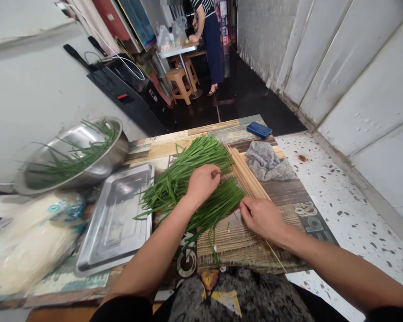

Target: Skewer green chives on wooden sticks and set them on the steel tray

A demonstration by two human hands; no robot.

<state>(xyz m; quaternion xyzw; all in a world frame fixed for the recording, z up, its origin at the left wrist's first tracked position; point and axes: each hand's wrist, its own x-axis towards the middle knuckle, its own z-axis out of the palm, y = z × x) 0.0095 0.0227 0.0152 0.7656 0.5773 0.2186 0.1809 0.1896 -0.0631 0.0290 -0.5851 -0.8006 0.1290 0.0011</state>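
Note:
Long green garlic chives (191,163) lie in two overlapping bunches on the wood-patterned table. My left hand (204,182) is over them with curled fingers; whatever it may hold is hidden beneath. At the cut ends of the nearer bunch, my right hand (261,217) is closed on a thin bamboo skewer (278,258), which sticks out below the palm toward me. More bamboo skewers (250,174) lie in a loose row just beyond my right hand, beside the chives.
An empty metal tray (116,214) sits left of the chives. Behind it, a steel bowl (119,147) holds more chives. Plastic-wrapped pale food (30,250) lies near left. A grey cloth (268,162) and a blue box (259,129) are at right. A person (211,44) stands at a far table.

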